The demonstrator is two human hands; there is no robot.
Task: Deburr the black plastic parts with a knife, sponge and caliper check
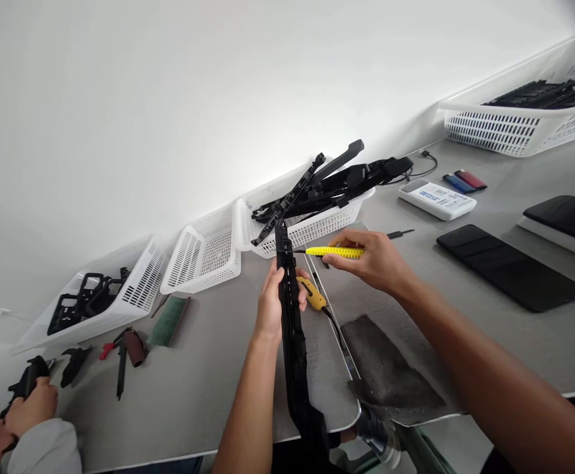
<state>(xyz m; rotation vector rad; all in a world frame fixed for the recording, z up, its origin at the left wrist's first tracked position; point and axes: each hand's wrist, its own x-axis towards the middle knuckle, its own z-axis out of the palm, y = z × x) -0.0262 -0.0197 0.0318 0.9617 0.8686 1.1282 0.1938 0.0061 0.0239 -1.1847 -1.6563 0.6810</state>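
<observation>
My left hand (271,304) grips a long black plastic part (292,342) that stands tilted, its lower end near the table's front edge and its top end near the middle basket. My right hand (373,259) holds a yellow-handled tool (334,251) level, with its thin tip touching the black part near its upper end. A second yellow tool (311,293) lies on the table just right of my left hand.
White baskets: one with black parts (311,227), one without parts (203,253), one at left (119,296), one far right (514,125). A dark cloth (386,368), black flat panels (512,266), a white device (438,199). Another person's hands (18,415) hold a black part at lower left.
</observation>
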